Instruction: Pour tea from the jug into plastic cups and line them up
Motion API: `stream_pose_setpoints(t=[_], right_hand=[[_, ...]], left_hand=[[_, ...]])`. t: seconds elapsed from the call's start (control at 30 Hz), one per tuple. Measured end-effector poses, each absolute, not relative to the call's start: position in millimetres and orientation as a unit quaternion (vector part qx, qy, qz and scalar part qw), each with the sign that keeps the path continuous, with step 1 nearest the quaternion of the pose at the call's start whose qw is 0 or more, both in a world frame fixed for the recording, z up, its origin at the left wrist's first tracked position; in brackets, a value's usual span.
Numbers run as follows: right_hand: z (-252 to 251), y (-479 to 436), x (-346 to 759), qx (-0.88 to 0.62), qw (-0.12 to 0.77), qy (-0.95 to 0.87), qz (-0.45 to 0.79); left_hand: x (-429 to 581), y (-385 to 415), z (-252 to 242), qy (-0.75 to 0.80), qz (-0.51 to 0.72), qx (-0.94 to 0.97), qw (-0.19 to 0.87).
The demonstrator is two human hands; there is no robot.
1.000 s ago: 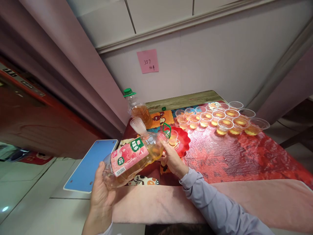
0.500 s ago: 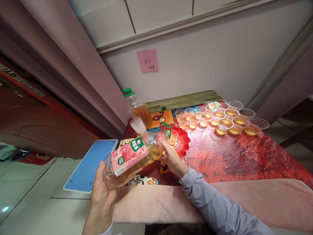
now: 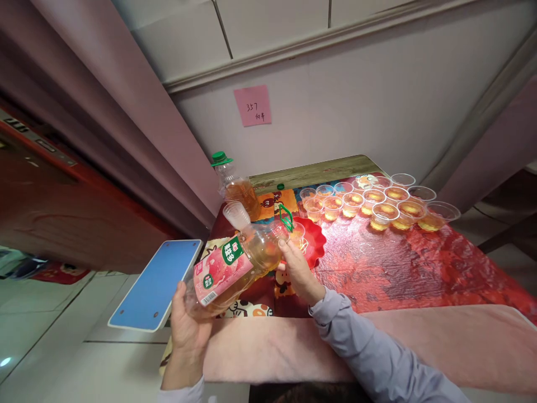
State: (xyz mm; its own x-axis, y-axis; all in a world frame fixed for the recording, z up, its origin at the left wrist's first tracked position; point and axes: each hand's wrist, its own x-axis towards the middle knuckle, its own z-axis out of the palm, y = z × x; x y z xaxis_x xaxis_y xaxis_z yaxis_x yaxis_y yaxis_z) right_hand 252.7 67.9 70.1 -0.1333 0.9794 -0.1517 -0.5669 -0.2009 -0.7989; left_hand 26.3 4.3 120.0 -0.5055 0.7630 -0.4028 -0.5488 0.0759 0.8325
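A large clear juice bottle (image 3: 224, 268) with a pink and green label lies tilted across both hands, its neck toward the upper right. My left hand (image 3: 191, 330) is closed under the bottle's base. My right hand (image 3: 298, 274) grips the bottle near its neck, with a green loop (image 3: 286, 218) at the mouth. Just past the neck, a clear plastic cup (image 3: 298, 230) stands in a red scalloped dish (image 3: 318, 238). Yellowish juice sits in the lower side of the bottle. The bottle's mouth is partly hidden, and I cannot tell whether juice flows.
Several clear cups with yellow juice (image 3: 385, 215) stand in rows at the back right. A second bottle (image 3: 241, 193) with a green cap is behind, near some nested empty cups (image 3: 237, 215). A pink towel (image 3: 277, 347) covers the table's front edge; a blue board (image 3: 155, 285) is at left.
The bottle's base and my left hand have shifted a little to the right and down. My right hand stays near the neck. The cups on the table have not moved.
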Motion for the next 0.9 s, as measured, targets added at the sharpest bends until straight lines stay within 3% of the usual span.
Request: stream_pose_setpoints(t=[0.2,0.47,0.77,0.9], right_hand=[[91.7,67.2,259.8,-0.371,0.593,-0.439,0.564],[114.3,70.2,255.2,-0.455,0.542,-0.596,0.38],[124.8,73.7,243.3,-0.473,0.518,-0.617,0.358],[126.3,75.9,240.7,-0.444,0.519,-0.632,0.367]], left_hand=[[29.5,16.0,86.8,0.502,0.703,0.118,0.49],[35.2,30.1,50.2,0.483,0.729,0.136,0.466],[12.7,16.7,34.5,0.485,0.712,0.363,0.355],[7.9,12.3,44.1,0.516,0.677,0.373,0.369]])
